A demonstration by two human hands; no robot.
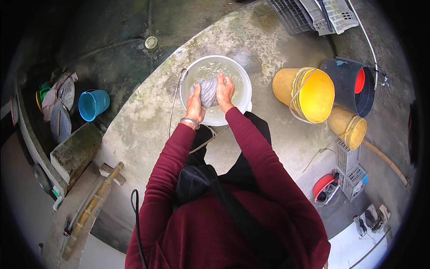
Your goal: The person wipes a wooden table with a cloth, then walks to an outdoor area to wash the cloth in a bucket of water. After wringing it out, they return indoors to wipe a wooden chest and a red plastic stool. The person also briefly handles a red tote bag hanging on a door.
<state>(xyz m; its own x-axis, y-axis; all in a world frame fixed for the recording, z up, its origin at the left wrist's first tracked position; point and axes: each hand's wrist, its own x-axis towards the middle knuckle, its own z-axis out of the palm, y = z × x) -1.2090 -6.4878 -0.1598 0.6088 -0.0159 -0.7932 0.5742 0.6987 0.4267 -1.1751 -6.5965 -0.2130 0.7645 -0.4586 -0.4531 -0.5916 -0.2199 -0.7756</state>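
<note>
The crumpled grey cloth (208, 93) sits inside the rim of the round white plastic bucket (245, 92) of water; whether it touches the water I cannot tell. The left hand (195, 108) and right hand (225, 93) press it from either side, fingers curled around it. The rim circles close about both hands, with concrete to the left and, on the right, a wider stretch before the large yellow plastic bucket (283, 87). The stained pale concrete slab (148, 116) ends in a long curved edge; beyond lie dark damp ground (112, 54), a round drain cover (151, 42) and a small blue bucket (103, 103).
</note>
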